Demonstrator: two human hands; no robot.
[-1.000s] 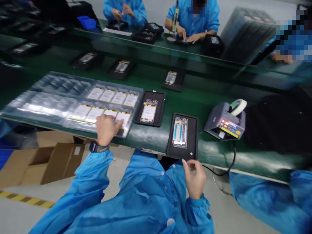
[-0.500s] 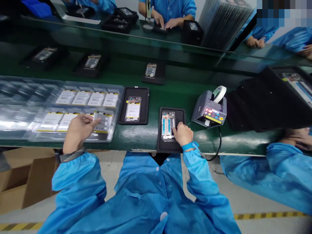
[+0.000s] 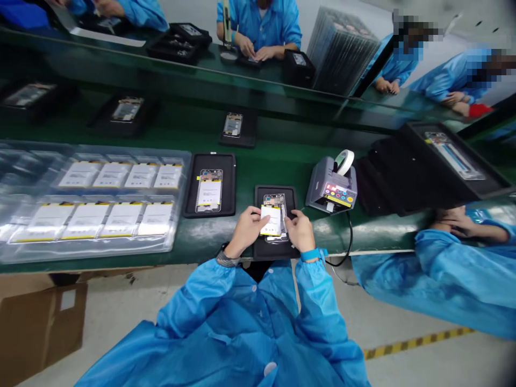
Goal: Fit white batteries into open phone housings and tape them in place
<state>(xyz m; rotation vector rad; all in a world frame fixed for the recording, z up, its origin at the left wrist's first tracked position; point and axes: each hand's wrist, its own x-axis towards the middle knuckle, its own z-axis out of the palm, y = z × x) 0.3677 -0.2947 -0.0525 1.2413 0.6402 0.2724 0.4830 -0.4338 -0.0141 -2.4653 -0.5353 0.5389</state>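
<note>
My left hand [image 3: 248, 228] pinches a white phone battery [image 3: 271, 221] with yellow edges, thumb on its face. The battery covers the left part of an opened phone [image 3: 280, 200], whose frame and circuitry show around it; whether it lies fully against the phone I cannot tell. The phone rests in a black tray [image 3: 274, 251] at the bench's front edge. My right hand [image 3: 301, 231] is closed at the phone's right side, thumb at the frame; what its fingers grip is hidden.
A clear plastic tray [image 3: 121, 246] with several batteries stands left. Beside it, another black tray [image 3: 189, 209] carries a phone with a battery [image 3: 209, 192]. A tape dispenser [image 3: 332, 185] stands right, near stacked black trays [image 3: 387, 183]. Co-workers sit across and at right.
My left hand has brought a battery from the clear tray rightward over the opened phone, covering its blue strips. My right hand stays beside the phone. The view has shifted slightly.
</note>
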